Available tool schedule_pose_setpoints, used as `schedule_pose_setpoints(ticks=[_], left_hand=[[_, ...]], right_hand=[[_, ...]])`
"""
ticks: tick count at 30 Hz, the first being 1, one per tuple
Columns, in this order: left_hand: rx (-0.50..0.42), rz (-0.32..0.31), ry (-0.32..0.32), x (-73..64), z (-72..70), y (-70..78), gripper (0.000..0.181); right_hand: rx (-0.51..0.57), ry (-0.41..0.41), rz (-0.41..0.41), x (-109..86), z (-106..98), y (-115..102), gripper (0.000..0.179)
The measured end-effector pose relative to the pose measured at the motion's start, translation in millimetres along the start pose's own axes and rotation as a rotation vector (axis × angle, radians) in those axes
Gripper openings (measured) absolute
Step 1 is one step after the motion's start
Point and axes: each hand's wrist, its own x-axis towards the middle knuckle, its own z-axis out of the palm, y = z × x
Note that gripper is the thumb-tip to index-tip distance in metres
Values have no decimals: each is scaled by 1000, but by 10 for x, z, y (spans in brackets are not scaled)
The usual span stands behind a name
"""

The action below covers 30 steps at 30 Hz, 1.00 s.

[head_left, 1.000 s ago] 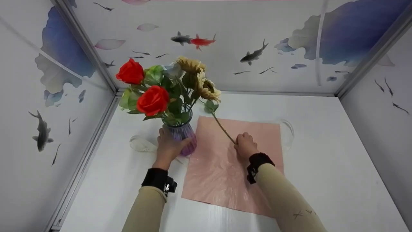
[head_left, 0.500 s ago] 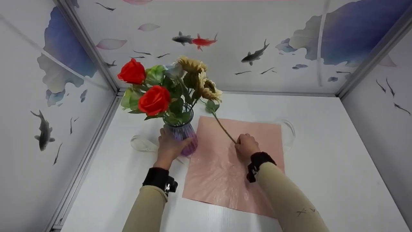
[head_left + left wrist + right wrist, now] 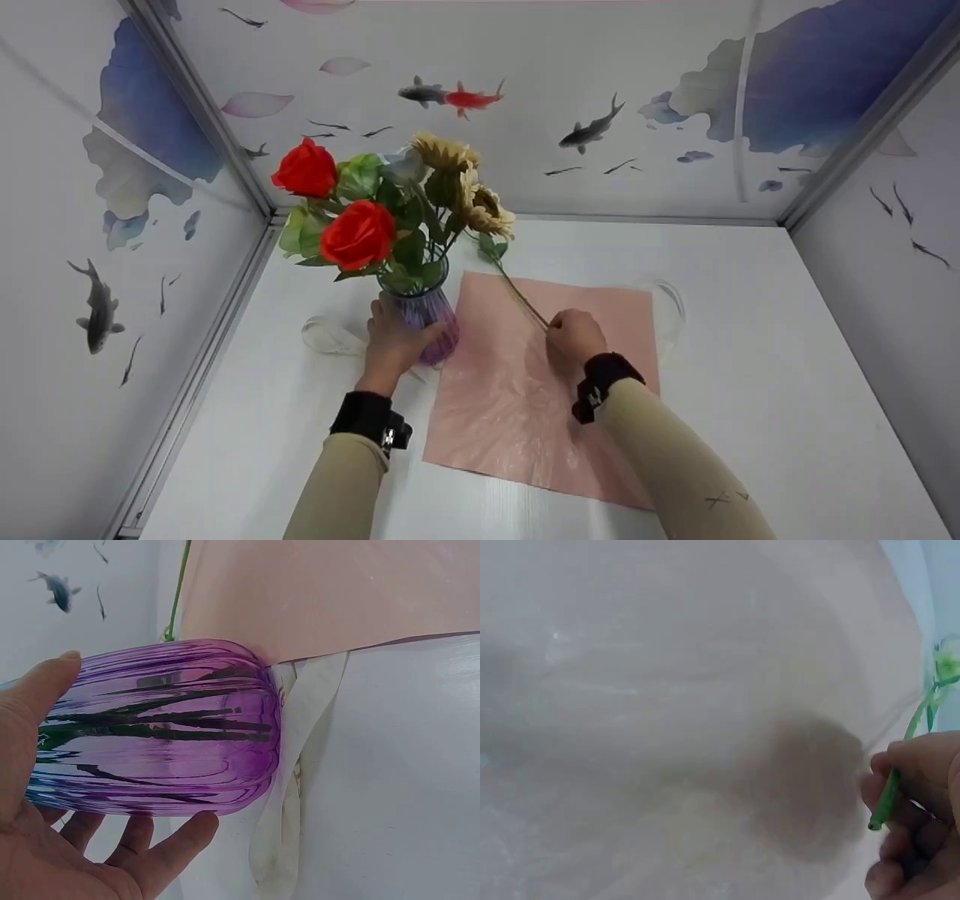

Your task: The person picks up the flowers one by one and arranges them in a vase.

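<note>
A ribbed glass vase [image 3: 424, 326], purple toward its base, stands upright just left of the pink sheet. It holds red roses [image 3: 357, 235], yellowish sunflowers [image 3: 489, 206] and green leaves; cut stems show through the glass in the left wrist view. My left hand [image 3: 394, 341] grips the vase from its left side, thumb and fingers on opposite sides. Over the sheet, my right hand [image 3: 576, 335] pinches the lower end of a single green flower stem [image 3: 889, 799]. This stem slants up-left to leaves [image 3: 491, 246] behind the sunflowers, which hide its top in the head view.
The pink wrapping sheet [image 3: 517, 405] lies flat on the white table [image 3: 757, 390]. A white ribbon [image 3: 326, 335] runs out at the left of the vase, and another loop of it [image 3: 670, 304] shows beyond the sheet's right edge. Printed walls enclose the back and sides.
My right hand has turned slightly, still pinching the stem, and the stem's lower end has shifted a little. My left hand and the vase stay in place.
</note>
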Motion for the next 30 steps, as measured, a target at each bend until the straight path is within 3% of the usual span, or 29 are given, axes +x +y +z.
schedule_pose_setpoints(ticks=[17,23,30], left_hand=[[-24,-21,7,-5,2,-6,112],[-16,7,16,-19,-6,-7,111],[-3,12,14,-17,2,8,111]], right_hand=[[283,-44,16,-66,-46,-8,16],[391,-61,22,-89,-46,-21,14],[447,-77,12,-96,-72,-37,11]])
